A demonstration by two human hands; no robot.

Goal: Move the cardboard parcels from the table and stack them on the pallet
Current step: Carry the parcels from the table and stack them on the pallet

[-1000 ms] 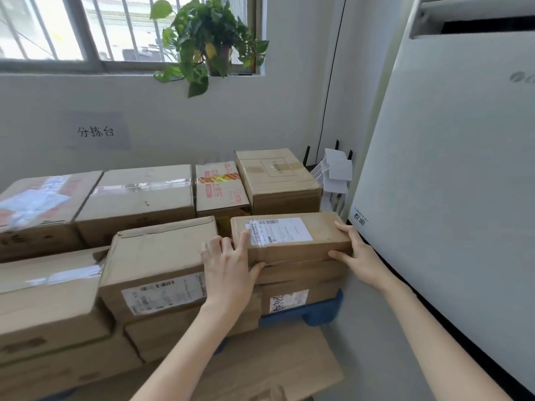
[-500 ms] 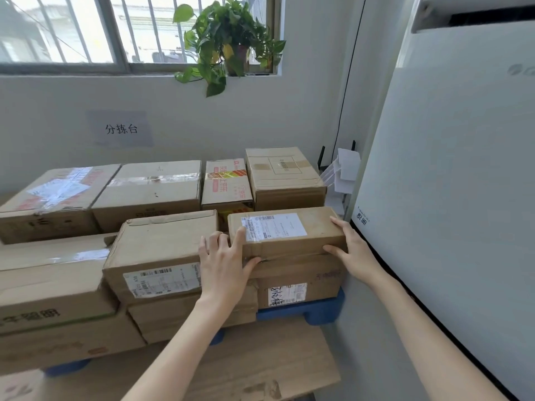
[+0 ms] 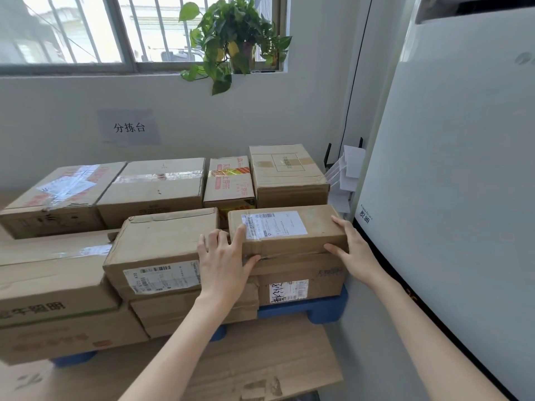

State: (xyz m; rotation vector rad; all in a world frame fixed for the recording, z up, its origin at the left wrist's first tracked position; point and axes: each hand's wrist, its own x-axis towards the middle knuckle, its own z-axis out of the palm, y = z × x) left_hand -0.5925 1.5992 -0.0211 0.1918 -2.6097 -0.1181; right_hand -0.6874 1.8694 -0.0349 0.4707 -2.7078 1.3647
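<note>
Blue pallet (image 3: 327, 309) of boxes (image 3: 162, 244), left hand (image 3: 224, 261) and right hand (image 3: 354, 253) holding labelled parcel (image 3: 292, 243)

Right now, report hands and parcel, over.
Left hand, right hand gripping ends of labelled parcel. Parcel atop stack on blue pallet. White unit close right.

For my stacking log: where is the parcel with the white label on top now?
Head view, right of centre: the labelled parcel tops the front-right boxes on the blue pallet, held between left hand and right hand, beside the white appliance.
</note>
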